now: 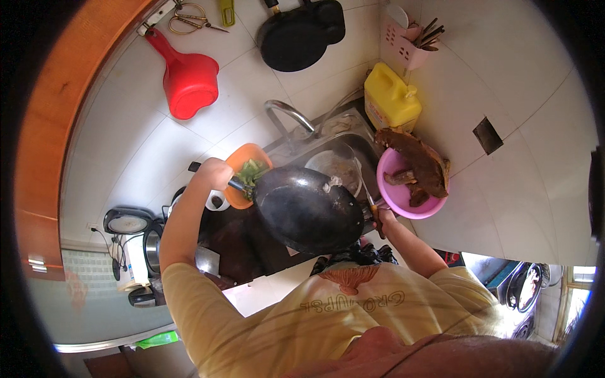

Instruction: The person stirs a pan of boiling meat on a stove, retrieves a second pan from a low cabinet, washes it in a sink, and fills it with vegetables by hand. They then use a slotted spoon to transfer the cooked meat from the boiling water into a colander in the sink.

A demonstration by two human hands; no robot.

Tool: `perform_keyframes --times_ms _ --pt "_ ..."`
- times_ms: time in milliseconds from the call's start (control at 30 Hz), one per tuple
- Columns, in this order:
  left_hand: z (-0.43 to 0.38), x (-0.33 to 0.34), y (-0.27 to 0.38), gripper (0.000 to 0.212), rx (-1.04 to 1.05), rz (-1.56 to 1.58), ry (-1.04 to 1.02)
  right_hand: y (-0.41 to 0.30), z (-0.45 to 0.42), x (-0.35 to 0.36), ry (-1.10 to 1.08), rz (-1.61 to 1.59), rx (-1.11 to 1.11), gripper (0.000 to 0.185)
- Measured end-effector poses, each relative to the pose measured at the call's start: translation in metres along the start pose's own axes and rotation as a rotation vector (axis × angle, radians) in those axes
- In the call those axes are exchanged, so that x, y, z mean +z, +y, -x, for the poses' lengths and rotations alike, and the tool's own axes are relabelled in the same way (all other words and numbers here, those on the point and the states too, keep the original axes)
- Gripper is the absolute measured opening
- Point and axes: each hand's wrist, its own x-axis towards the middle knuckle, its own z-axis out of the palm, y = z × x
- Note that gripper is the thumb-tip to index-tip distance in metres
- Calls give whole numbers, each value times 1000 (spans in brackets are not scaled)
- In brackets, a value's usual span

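Note:
My left hand (217, 173) is closed around the long handle of a black wok (302, 212). The wok is held tilted at the sink's near edge, with pale scraps clinging near its rim and faint steam around it. A long metal cooking utensil with a wooden grip (375, 217) is in my right hand (386, 223), beside the wok's right rim. Whether that hand also touches the wok is hard to tell. The utensil's shaft reaches over a round basin (324, 163) in the sink (371, 165). Its far end is unclear.
An orange plastic basin (250, 150) of green vegetables stands left of the wok. On the right, a pink basin (392, 203) holds brown meat-like slabs (418, 163), near a yellow jug (390, 97). A curved faucet (290, 111) overhangs the sink. A red dipper (191, 85) hangs on the wall.

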Motion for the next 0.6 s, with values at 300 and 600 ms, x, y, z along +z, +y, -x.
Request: perform_keyframes --times_ms 300,600 --pt "4 -1 7 7 58 -29 -139 38 -46 -4 -44 -33 -30 29" --pt "11 5 10 8 103 27 -94 19 43 -32 144 633 -374 45"
